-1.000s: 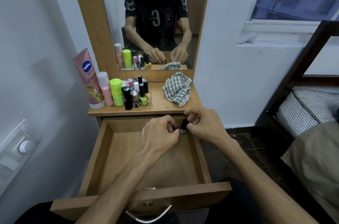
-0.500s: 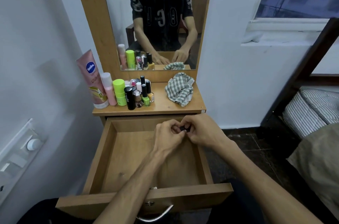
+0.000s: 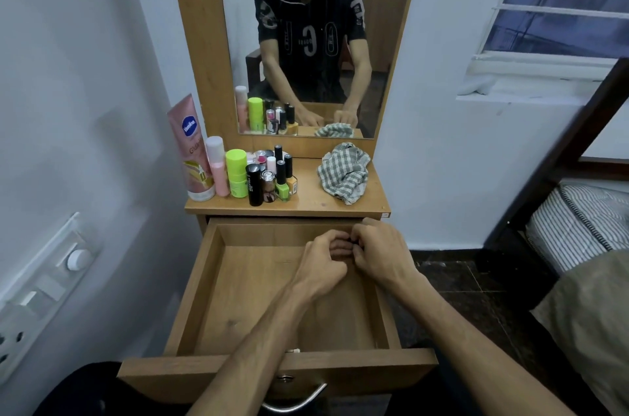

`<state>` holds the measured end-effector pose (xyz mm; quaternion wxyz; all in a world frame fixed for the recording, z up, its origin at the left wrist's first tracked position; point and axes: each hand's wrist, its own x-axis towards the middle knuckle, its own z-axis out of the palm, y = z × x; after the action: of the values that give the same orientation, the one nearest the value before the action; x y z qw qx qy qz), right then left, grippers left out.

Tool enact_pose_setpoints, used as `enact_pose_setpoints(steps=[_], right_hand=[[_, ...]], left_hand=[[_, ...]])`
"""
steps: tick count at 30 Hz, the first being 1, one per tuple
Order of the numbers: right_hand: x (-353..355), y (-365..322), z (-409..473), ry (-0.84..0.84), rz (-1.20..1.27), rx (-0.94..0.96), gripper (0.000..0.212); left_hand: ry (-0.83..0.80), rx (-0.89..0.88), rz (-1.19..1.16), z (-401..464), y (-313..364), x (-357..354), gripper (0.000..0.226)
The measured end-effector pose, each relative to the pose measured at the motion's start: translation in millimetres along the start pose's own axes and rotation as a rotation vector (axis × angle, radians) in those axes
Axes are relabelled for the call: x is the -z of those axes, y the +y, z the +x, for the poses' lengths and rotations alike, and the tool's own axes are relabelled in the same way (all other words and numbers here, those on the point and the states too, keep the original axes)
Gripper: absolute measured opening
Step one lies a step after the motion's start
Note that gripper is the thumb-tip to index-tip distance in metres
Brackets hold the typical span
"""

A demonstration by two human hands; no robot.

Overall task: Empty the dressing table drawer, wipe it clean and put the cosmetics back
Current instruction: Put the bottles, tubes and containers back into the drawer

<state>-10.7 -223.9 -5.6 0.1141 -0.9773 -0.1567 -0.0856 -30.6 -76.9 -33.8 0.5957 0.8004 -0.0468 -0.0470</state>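
2 hands meet over the open drawer [image 3: 218, 286]: left hand [image 3: 320, 262] and right hand [image 3: 381, 252], fingers curled together, seemingly pinching something hidden. Cosmetics [image 3: 258, 177] and checked cloth [image 3: 343, 174] sit on the tabletop [image 3: 306, 201].

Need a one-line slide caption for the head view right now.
Both hands, left and right, meet with curled fingers over the open drawer; cosmetics and checked cloth sit on the tabletop.

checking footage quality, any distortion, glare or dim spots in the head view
Head view: wide-angle bending bows the wall edges and window; light is dim and bluish; soft sheen on the tabletop; no harsh glare in the mirror; hands sharp, corners softer.
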Motion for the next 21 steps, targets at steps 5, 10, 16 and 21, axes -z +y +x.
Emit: enact_pose_setpoints(steps=[5, 10, 16, 21], right_hand=[[2, -1, -1, -0.003, -0.01, -0.031, 0.015], [6, -6, -2, -0.008, -0.05, -0.038, 0.018], [35, -28, 6, 0.088, 0.105, -0.068, 0.012], [72, -76, 59, 0.293, 0.316, 0.068, 0.032]], left_hand=[[0.003, 0.005, 0.052, -1, 0, 2, 0.061], [0.287, -0.071, 0.253, 0, 1, 9, 0.027], [0.799, -0.315, 0.29, -10, 24, 25, 0.009], [0.909, -0.33, 0.262, -16, 30, 31, 0.02]])
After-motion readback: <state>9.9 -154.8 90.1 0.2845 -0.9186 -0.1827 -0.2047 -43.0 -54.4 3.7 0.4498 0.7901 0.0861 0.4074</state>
